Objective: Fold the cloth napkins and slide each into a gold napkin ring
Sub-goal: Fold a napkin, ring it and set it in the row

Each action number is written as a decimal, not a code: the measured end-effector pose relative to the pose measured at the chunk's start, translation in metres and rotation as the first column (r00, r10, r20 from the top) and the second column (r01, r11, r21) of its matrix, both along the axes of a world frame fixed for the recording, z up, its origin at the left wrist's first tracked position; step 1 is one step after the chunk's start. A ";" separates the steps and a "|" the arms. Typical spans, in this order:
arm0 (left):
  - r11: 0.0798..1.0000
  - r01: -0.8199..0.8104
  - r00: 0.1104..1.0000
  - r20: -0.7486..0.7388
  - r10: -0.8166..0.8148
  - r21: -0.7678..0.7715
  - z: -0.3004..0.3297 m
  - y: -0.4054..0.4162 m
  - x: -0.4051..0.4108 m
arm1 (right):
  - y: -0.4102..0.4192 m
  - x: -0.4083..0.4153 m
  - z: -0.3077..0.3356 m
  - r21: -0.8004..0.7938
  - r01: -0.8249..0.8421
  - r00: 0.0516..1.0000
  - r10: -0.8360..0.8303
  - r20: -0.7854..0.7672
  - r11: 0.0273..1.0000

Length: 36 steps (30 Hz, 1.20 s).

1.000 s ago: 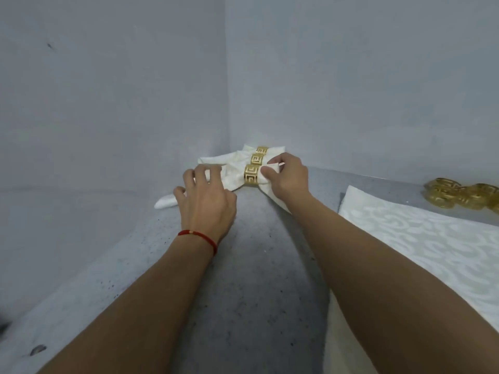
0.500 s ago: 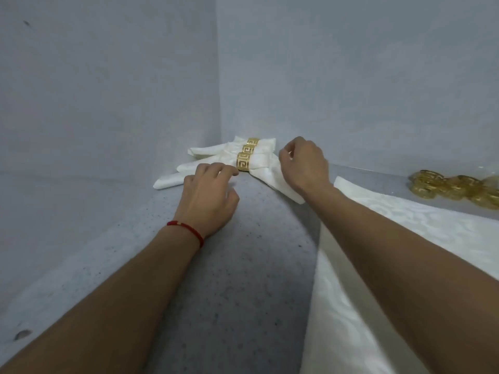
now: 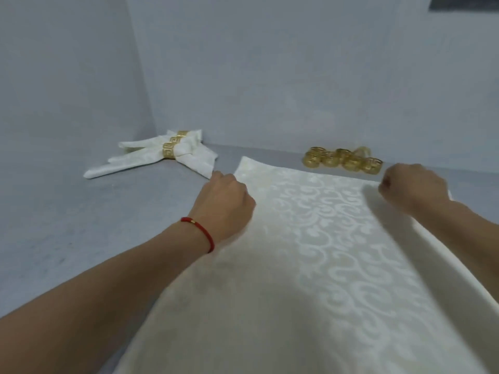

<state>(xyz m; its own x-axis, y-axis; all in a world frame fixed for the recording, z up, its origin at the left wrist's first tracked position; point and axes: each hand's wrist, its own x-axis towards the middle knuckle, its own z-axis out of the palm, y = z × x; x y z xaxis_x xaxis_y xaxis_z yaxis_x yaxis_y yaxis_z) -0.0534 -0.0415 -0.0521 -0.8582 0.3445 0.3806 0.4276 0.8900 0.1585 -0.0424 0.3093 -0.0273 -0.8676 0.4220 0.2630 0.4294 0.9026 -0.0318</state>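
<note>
Grips (image 3: 225, 202) (image 3: 410, 188) over flat napkin (image 3: 310, 252).

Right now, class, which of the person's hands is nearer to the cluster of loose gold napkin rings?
Right. The right hand sits just in front of the loose gold napkin rings, at the flat napkin's far right corner. The left hand is off to their left, at its left edge.

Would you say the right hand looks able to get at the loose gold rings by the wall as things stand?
Probably yes: the right hand hangs just in front of the loose gold rings, holding nothing that shows, with only the napkin's far edge between them.
</note>
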 end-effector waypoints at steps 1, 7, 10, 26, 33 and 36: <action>0.999 -0.044 0.997 0.070 0.045 -0.016 -0.002 0.015 0.007 | 0.015 0.007 -0.003 0.003 0.049 0.998 -0.049 0.042 0.999; 0.951 -0.221 0.973 0.018 0.230 -0.218 -0.016 0.054 0.038 | 0.061 0.034 -0.026 0.123 0.042 0.997 -0.049 0.057 0.992; 0.966 -0.202 0.979 -0.001 0.204 -0.161 -0.017 0.056 0.035 | 0.058 0.035 -0.027 0.126 0.025 0.999 -0.030 0.036 0.992; 0.845 -0.236 0.972 -0.099 0.215 -0.480 0.019 0.106 0.022 | 0.078 0.105 0.005 0.072 -0.043 0.971 0.025 0.236 0.996; 0.945 -0.173 0.984 0.000 0.180 -0.277 0.015 0.131 0.067 | 0.062 0.161 0.030 -0.204 -0.146 0.924 0.207 0.322 0.968; 0.991 0.069 0.998 0.007 -0.069 -0.118 0.005 0.126 0.133 | 0.030 0.185 0.022 -0.088 -0.587 0.809 0.586 -0.041 0.805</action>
